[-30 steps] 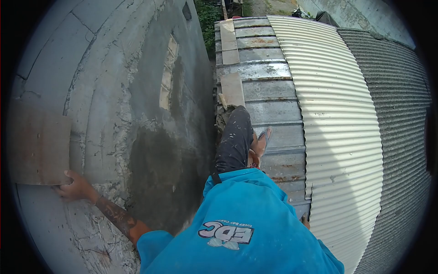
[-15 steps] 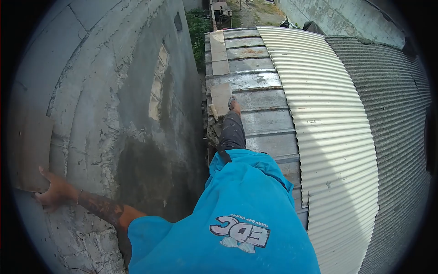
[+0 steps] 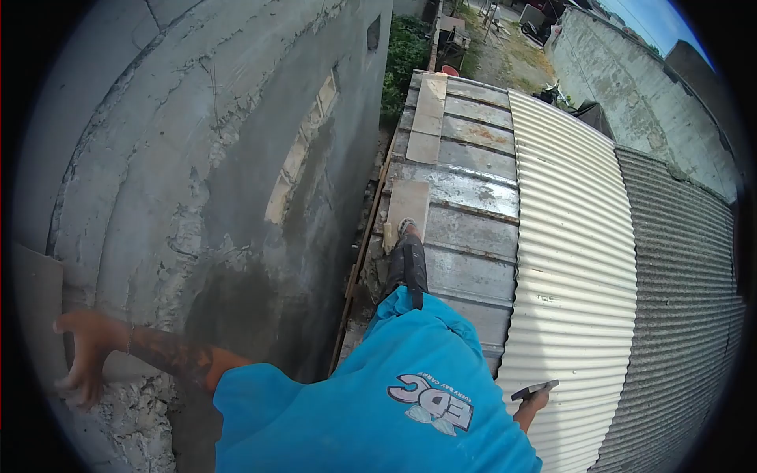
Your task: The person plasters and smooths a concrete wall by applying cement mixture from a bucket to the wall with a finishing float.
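My left hand (image 3: 88, 351) reaches out to the side, fingers spread, at the rough concrete wall (image 3: 189, 165). It is just below a flat brownish panel (image 3: 35, 292) at the left edge. On the other side my right hand (image 3: 535, 402) shows past my blue shirt (image 3: 371, 394), closed around a dark, flat tool (image 3: 535, 389) seen almost edge-on; its exact kind is unclear. The tool is over the pale corrugated roofing (image 3: 572, 292). My foot (image 3: 408, 227) stands on a flat board (image 3: 408, 201) laid on the metal roof.
Ribbed metal roof sheets (image 3: 473, 236) run ahead, with another flat board (image 3: 430, 110) along their left side. Dark corrugated roofing (image 3: 678, 252) lies to the right. A deep gap (image 3: 359, 260) separates the roof from the wall, which has a narrow slot (image 3: 303, 150).
My left hand has moved down off the panel's edge, its fingers now pointing downward. My right hand with the dark tool has come into view. The view has tilted up and turned left.
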Demonstrator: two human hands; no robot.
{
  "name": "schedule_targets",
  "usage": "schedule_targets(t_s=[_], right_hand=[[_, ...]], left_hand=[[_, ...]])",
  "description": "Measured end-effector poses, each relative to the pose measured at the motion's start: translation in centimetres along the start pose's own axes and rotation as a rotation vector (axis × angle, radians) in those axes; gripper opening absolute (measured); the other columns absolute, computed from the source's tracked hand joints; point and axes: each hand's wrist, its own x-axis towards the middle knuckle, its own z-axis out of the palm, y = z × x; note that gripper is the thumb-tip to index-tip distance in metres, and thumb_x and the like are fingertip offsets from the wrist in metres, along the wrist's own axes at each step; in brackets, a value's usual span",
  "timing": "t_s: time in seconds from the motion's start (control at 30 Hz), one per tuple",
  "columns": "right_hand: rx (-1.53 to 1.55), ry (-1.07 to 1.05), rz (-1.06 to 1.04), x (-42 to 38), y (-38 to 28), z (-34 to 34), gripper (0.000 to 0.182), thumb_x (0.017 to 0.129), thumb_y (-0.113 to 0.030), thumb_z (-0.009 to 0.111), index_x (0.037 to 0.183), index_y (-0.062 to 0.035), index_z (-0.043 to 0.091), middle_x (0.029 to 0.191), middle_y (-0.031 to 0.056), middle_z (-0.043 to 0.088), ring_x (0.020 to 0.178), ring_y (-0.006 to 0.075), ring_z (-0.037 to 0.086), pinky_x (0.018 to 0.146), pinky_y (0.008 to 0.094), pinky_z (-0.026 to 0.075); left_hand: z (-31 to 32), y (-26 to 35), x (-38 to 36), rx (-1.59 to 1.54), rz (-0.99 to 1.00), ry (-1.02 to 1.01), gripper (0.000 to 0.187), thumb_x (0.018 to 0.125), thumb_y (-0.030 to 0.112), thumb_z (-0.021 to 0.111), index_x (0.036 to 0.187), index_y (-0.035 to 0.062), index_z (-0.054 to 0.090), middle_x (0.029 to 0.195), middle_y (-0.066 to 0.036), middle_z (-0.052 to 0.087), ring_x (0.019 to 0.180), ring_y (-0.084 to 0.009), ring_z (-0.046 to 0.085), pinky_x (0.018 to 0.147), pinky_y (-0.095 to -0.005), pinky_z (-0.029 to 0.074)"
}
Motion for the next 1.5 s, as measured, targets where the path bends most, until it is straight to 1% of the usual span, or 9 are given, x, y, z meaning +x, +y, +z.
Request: schedule_targets(t_s=[0.13, 0.23, 0.37, 0.6, 0.8, 0.93, 1.03, 1.23, 1.5], right_hand=[[0.009, -0.549, -0.429, -6.9, -22.3, 38.1, 0.049, 0.090, -0.036, 0.069, 0.125, -0.0044, 0.057, 0.099, 0.0047, 0.060, 0.085, 0.0151, 0.057, 0.073, 0.0295, 0.049], [0.070, -0.950, -0.651, -15.7, -34.7, 53.6, 0.054, 0.090, -0.029, 0.072, 0.134, -0.0048, 0.053, 0.091, 0.0020, 0.059, 0.079, 0.0112, 0.054, 0.069, 0.0263, 0.047], [0.129, -0.911, -0.653, -17.2, -39.0, 62.3, 0.050, 0.092, -0.035, 0.068, 0.130, -0.0057, 0.056, 0.095, 0.0015, 0.060, 0.082, 0.0106, 0.054, 0.074, 0.0269, 0.047], [0.123, -0.742, -0.170, -5.8, -23.6, 66.4, 0.044, 0.089, -0.024, 0.072, 0.124, -0.0011, 0.056, 0.110, 0.0092, 0.065, 0.099, 0.0172, 0.063, 0.085, 0.0286, 0.051], [-0.065, -0.884, -0.380, -9.0, -29.1, 81.7, 0.048, 0.093, -0.028, 0.067, 0.130, -0.0001, 0.054, 0.105, 0.0060, 0.065, 0.092, 0.0129, 0.060, 0.080, 0.0264, 0.049], [-0.285, -1.115, -0.774, -13.4, -36.3, 97.5, 0.054, 0.090, -0.030, 0.073, 0.133, -0.0052, 0.054, 0.103, 0.0113, 0.066, 0.087, 0.0133, 0.061, 0.075, 0.0256, 0.048], [-0.400, -1.183, -0.946, -13.8, -36.5, 104.2, 0.057, 0.089, -0.033, 0.073, 0.134, -0.0041, 0.053, 0.103, 0.0128, 0.066, 0.085, 0.0151, 0.062, 0.072, 0.0272, 0.049], [-0.785, -1.086, -0.971, -3.2, -35.0, 99.1, 0.060, 0.086, -0.035, 0.075, 0.132, -0.0025, 0.054, 0.106, 0.0207, 0.067, 0.094, 0.0224, 0.066, 0.080, 0.0336, 0.052], [-1.138, -0.327, -0.515, 9.3, -30.8, 59.9, 0.062, 0.070, -0.039, 0.081, 0.115, -0.0010, 0.061, 0.109, 0.0256, 0.067, 0.100, 0.0377, 0.066, 0.090, 0.0452, 0.052]], left_hand=[[-2.7, 12.1, -7.5, -0.201, 0.174, -0.144, 0.074, 0.079, 0.063, 0.064, 0.122, 0.0067, 0.041, 0.130, -0.022, 0.031, 0.128, -0.0471, 0.022, 0.097, -0.0656, 0.022], [-2.7, 19.3, -13.8, -0.292, 0.269, -0.291, 0.074, 0.080, 0.063, 0.065, 0.123, 0.0073, 0.043, 0.129, -0.021, 0.032, 0.124, -0.0436, 0.025, 0.097, -0.0624, 0.024], [0.5, 24.3, -17.5, -0.297, 0.318, -0.431, 0.075, 0.075, 0.060, 0.072, 0.121, 0.0067, 0.046, 0.126, -0.025, 0.034, 0.122, -0.0448, 0.027, 0.093, -0.0618, 0.026], [7.5, 28.5, -23.3, -0.158, 0.280, -0.536, 0.089, 0.078, 0.076, 0.057, 0.122, 0.0001, 0.041, 0.128, -0.031, 0.032, 0.129, -0.0507, 0.021, 0.100, -0.0695, 0.021], [11.7, 24.0, -24.3, 0.146, 0.597, -0.189, 0.101, 0.073, 0.085, 0.052, 0.120, -0.0026, 0.037, 0.119, -0.030, 0.039, 0.120, -0.0502, 0.032, 0.089, -0.0636, 0.032], [12.1, 18.9, -22.3, 0.411, 0.571, -0.386, 0.097, 0.073, 0.083, 0.055, 0.111, -0.0053, 0.045, 0.097, -0.025, 0.051, 0.088, -0.0429, 0.052, 0.067, -0.0519, 0.040], [12.3, 18.9, -20.2, 0.264, 0.768, -0.213, 0.091, 0.075, 0.079, 0.059, 0.106, -0.0065, 0.050, 0.083, -0.021, 0.055, 0.069, -0.0399, 0.054, 0.057, -0.0493, 0.038], [10.5, 19.5, -20.7, 0.212, 0.839, -0.217, 0.087, 0.079, 0.073, 0.059, 0.112, -0.0066, 0.051, 0.096, -0.024, 0.056, 0.085, -0.0431, 0.053, 0.070, -0.0533, 0.039], [6.4, 27.2, -23.5, 0.126, 0.662, -0.262, 0.082, 0.086, 0.065, 0.058, 0.126, -0.0058, 0.050, 0.121, -0.028, 0.055, 0.118, -0.0483, 0.049, 0.095, -0.0603, 0.040]])
